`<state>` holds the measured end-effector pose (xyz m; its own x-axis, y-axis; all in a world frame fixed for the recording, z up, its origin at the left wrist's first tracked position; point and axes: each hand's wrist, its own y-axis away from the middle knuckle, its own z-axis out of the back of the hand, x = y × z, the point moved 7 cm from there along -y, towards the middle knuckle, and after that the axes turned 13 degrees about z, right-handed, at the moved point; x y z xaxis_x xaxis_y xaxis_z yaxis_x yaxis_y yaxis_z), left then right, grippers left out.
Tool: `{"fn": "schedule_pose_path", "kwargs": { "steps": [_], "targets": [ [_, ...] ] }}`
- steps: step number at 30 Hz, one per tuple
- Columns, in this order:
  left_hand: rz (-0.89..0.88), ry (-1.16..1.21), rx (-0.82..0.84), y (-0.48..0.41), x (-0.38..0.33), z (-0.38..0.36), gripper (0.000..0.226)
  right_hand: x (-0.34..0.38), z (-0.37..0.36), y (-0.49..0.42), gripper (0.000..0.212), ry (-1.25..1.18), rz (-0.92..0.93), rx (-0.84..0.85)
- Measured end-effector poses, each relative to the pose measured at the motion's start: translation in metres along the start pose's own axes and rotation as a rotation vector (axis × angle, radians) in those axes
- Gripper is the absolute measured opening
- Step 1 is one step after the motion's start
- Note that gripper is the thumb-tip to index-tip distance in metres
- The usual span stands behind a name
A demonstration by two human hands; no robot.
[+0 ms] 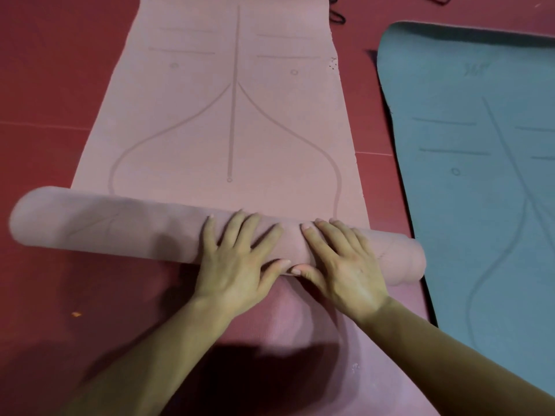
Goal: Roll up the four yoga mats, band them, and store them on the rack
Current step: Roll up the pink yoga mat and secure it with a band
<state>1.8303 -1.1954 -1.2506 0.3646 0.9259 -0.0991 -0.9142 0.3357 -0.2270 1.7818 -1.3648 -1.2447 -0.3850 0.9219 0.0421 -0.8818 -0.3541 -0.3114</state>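
We press our left hand (237,259) and right hand (339,265), fingers spread flat, side by side on the half-rolled pink foam yoga mat (228,115) on the red floor (54,85), beside a flat teal mat (480,175).

Red floor (60,115) under pink mat (180,100), teal mat (480,205), black cord (338,18)

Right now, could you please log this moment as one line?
pink mat: partly rolled | left hand: presses roll | right hand: presses roll | teal mat: flat, beside
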Motion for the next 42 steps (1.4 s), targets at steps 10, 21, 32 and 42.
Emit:
{"fn": "schedule_pose_path", "kwargs": {
  "steps": [10, 21, 32, 42],
  "targets": [
    [0.027, -0.048, -0.038, -0.025, 0.001, -0.005, 0.051, 0.007, -0.006, -0.007, 0.069, 0.019, -0.022, 0.0],
    [0.081, -0.04, -0.072, -0.05, 0.004, -0.01, 0.048, -0.017, -0.01, -0.029, 0.066, 0.038, -0.002, -0.035],
    [0.076, -0.005, -0.1, -0.056, 0.005, -0.02, 0.059, -0.038, -0.014, -0.043, 0.075, 0.023, 0.001, 0.005],
    [0.085, -0.042, -0.104, -0.112, 0.001, -0.023, 0.053, -0.051, -0.02, -0.052, 0.082, 0.03, -0.02, -0.018]
  ]
}}
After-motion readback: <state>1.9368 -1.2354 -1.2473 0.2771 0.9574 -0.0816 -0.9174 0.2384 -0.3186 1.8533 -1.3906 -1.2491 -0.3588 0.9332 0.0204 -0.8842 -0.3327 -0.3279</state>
